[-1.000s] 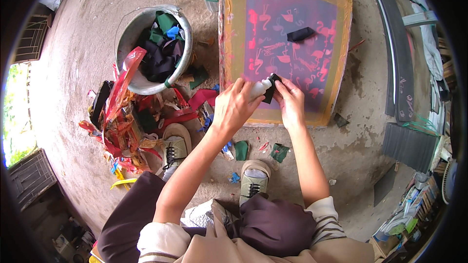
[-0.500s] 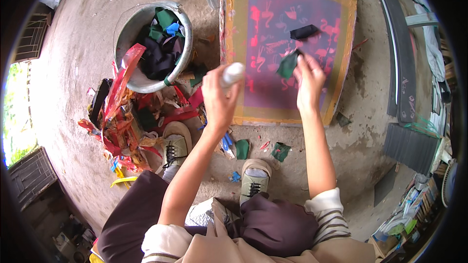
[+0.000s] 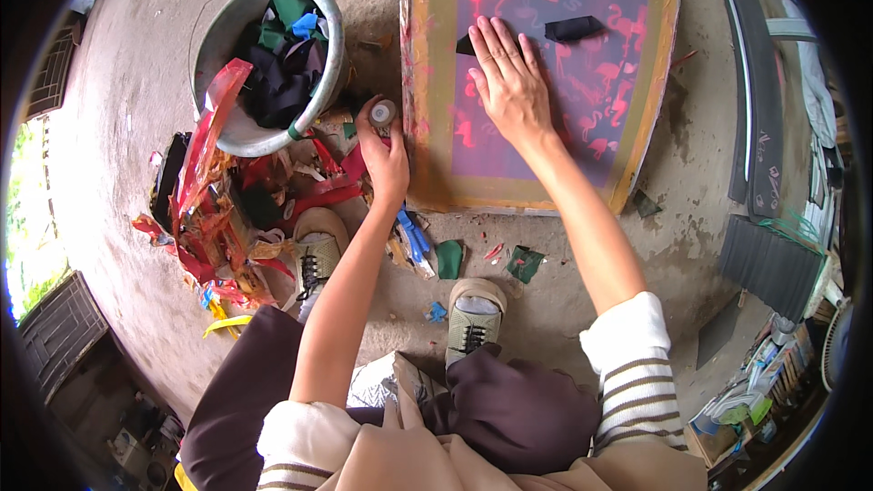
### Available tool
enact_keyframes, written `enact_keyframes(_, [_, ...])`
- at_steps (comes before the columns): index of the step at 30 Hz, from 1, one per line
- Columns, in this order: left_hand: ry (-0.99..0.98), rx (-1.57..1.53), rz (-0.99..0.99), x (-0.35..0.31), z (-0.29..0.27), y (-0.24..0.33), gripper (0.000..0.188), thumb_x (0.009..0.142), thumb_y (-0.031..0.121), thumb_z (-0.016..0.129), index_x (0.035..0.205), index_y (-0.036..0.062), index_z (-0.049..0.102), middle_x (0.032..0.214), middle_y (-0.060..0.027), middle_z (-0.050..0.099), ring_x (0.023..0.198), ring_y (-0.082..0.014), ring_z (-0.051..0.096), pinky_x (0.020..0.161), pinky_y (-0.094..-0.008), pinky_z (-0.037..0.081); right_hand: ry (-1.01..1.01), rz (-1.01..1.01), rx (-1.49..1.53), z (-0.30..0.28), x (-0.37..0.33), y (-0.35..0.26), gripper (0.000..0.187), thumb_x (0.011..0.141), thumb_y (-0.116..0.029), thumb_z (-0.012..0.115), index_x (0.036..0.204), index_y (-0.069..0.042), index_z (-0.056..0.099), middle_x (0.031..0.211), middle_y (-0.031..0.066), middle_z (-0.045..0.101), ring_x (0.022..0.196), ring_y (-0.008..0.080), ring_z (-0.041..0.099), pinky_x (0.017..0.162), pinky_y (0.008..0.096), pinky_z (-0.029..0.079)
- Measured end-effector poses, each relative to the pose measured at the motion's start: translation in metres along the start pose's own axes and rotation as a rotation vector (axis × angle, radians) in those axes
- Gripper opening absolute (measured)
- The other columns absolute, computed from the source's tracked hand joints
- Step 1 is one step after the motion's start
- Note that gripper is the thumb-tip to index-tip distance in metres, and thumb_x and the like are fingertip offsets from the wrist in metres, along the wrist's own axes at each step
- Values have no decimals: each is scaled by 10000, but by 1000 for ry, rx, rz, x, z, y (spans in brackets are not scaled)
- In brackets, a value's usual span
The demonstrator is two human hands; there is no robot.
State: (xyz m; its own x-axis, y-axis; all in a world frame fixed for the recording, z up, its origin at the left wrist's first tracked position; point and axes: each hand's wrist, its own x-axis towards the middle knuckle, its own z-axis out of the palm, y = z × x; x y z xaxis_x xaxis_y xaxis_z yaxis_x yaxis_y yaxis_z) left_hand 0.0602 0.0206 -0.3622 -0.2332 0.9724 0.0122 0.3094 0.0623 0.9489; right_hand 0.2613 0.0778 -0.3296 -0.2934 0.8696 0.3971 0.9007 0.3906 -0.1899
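A screen-printing frame [image 3: 651, 109] with a tan taped border and pink flamingo shapes on purple mesh lies in front of me. My right hand [image 3: 512, 77] is spread flat on its mesh, fingers stretched forward. A dark scrap of cloth [image 3: 466, 45] pokes out beside the fingertips; the rest is hidden under the hand. To the right of the hand lies a folded black cloth [image 3: 574, 29]. Beside the frame's left edge, my left hand [image 3: 384, 156] grips a small white bottle [image 3: 383, 113], its round end facing up.
A metal bucket [image 3: 336, 64] of dark, green and blue cloth scraps stands at the left. Below it is a heap of torn red and orange plastic [image 3: 214, 245]. Green scraps [image 3: 449, 259] lie near my shoes [image 3: 476, 318]. Grey corrugated sheets [image 3: 773, 264] are at the right.
My right hand has moved left and down onto the mesh, pressing flat where it earlier pinched a dark green cloth. My left hand has carried the bottle left, off the frame's edge.
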Motion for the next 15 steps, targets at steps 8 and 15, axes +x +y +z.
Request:
enact_keyframes(8, [36,67,91,2,0,-6,448,899,-3,503,1335,-14,401,1308,-198,462,1233,-325,458,1061,-391,335,-233,-157,40,0,-102,-21,572,924,-242,560,1451,-98,392,1530,43,347,1427,203,290,1179,396,213])
enact_keyframes(15, [59,193,133,-4,2,0,488,890,-5,504,1358,-21,367,1332,-230,424,1252,-382,426,1067,-424,331,47,129,12,2,-1,-7,482,984,-239,465,1437,-84,409,1507,69,381,1415,219,315,1164,452,236])
